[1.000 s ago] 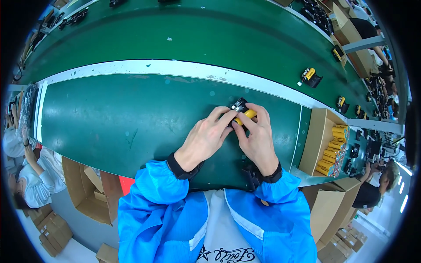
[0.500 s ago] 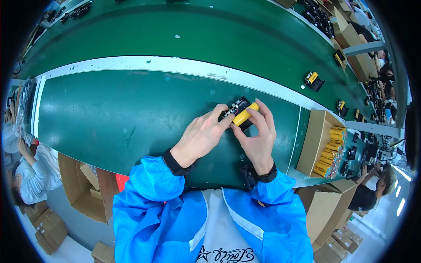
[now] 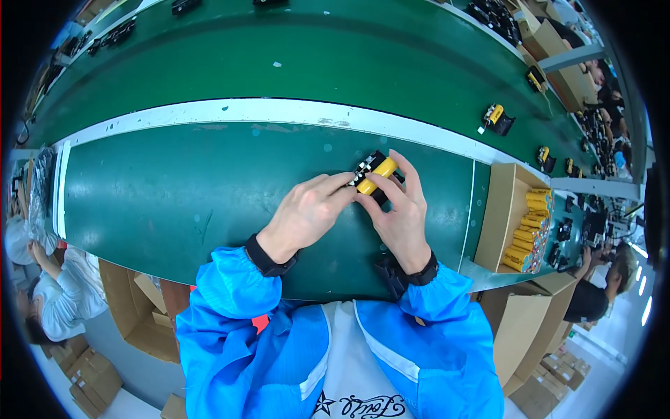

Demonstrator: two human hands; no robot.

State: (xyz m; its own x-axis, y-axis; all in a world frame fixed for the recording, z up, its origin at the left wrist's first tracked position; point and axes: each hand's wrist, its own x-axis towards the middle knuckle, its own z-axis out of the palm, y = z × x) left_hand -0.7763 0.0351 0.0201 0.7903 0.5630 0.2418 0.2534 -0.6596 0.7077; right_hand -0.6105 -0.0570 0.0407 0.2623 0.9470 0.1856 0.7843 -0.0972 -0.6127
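Observation:
Over the green bench, both my hands are around a small black housing (image 3: 377,160) with light-coloured parts along one side. A yellow cylindrical battery cell (image 3: 377,176) lies slanted along that housing. My right hand (image 3: 399,209) pinches the cell, its thumb at the lower end and its fingers toward the upper end. Fingertips of my left hand (image 3: 307,211) are closed on the housing's left edge. The underside of the housing is hidden by my fingers. Near my right cuff, a dark object (image 3: 391,275) sits at the bench's near edge.
A cardboard box (image 3: 500,216) on the right holds several yellow battery cells (image 3: 528,230). Past the white rail (image 3: 279,109), a green conveyor (image 3: 335,66) carries a black-and-yellow assembly (image 3: 497,120). Open cartons (image 3: 137,307) stand below on both sides. Co-workers (image 3: 597,279) sit at the far sides.
My hands and the housing with the cell have shifted slightly left. The cell appears to sit closer against the housing, and my left fingers have moved down the housing's edge.

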